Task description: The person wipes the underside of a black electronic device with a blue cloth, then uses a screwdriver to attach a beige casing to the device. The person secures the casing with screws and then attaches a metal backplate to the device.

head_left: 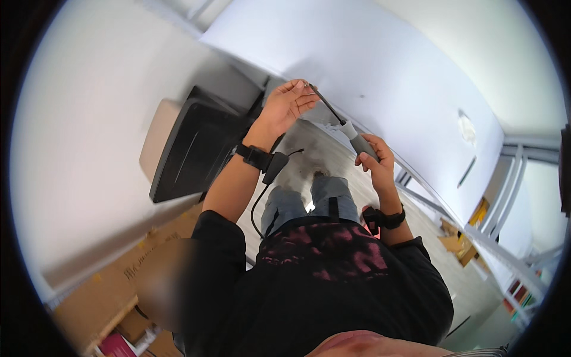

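My right hand (379,160) is closed around the grey handle of a screwdriver (363,144), which has a paler collar and a long dark shaft. The shaft slants up and leftward to my left hand (286,106). There my thumb and index finger pinch at the tip, while the other fingers are loosely curled. A small shiny bit shows between those fingertips, too small to name. Both hands are raised in front of my body, near the edge of the white table (333,35). A black strap with a small device (254,157) circles my left wrist, and another (383,218) my right.
A black, flat-topped object (199,149) stands at the left beside the wall. Cardboard boxes (113,291) are stacked lower left. On the table's right part lie a white crumpled piece (467,127) and a thin dark stick (467,172). Grey metal framing (505,184) stands at right.
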`<state>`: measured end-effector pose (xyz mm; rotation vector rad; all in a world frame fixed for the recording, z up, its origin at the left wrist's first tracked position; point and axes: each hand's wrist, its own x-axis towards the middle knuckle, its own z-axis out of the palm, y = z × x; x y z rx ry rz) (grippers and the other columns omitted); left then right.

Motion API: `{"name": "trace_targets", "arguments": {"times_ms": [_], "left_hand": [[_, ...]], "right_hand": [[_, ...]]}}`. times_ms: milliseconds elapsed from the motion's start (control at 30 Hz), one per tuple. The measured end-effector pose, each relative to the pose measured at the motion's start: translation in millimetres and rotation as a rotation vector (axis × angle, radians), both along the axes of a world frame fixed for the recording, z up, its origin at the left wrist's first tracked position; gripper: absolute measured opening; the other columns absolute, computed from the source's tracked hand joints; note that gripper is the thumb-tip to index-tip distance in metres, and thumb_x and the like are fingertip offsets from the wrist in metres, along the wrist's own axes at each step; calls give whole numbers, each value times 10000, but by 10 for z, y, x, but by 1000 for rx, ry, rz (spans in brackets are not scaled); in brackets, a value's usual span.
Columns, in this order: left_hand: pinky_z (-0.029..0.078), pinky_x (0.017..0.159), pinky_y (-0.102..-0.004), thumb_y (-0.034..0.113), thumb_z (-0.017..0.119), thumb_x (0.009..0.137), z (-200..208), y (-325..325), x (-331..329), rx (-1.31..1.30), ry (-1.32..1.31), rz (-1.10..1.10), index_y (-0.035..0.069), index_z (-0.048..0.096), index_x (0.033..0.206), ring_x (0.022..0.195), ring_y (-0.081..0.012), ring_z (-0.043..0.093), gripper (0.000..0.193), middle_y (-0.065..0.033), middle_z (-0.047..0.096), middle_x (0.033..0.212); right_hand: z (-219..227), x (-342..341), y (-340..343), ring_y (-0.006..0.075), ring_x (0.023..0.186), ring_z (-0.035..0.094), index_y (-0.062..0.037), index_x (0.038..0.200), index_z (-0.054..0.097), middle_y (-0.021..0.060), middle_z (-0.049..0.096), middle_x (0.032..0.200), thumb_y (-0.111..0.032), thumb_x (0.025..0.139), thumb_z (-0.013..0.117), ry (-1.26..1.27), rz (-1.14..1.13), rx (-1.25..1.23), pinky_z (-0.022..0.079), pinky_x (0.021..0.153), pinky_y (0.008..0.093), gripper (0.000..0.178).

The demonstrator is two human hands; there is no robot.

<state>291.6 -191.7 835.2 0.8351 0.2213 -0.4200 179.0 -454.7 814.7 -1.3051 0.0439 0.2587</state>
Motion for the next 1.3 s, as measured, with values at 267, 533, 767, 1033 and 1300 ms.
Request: {"name": "trace_targets", "arguments": {"times_ms": [267,533,767,1033,1300], "left_hand": [[574,821,-347,136,489,980,262,1262,-931,-95,-49,331,25,593,985,925,-253,674,153,-153,658,1022],[581,791,-287,147,476,990,682,1988,-2073,169,-35,611,33,587,955,894,-213,686,163,-143,651,1031],[590,771,-290,147,491,985,858,2445,-3019,227,58,822,29,605,937,898,-217,688,171,-148,665,1017],[572,785,-288,160,511,979,190,2459,-3451,338,223,1011,6,601,955,855,-194,671,180,-111,664,968],[557,805,-324,204,540,968,-1173,2407,-3397,103,425,857,45,557,1032,883,-202,647,172,-70,634,922]], "right_hand": [[202,248,965,84,770,573,-17,1206,563,41,628,981,-90,815,673,-21,439,47,444,649,213,413],[477,232,1835,106,857,560,0,1178,571,35,619,990,-82,815,646,-256,796,-93,433,777,246,380],[628,40,2642,101,855,561,-10,1190,571,46,620,990,-83,830,643,-463,1047,-98,446,769,245,375],[431,-369,2963,290,900,643,-33,1131,616,143,653,1040,-73,778,686,-718,953,-316,493,800,337,362],[-471,-924,2700,335,862,597,-78,1071,661,139,631,921,-86,711,720,-432,739,-580,484,746,380,365]]}}
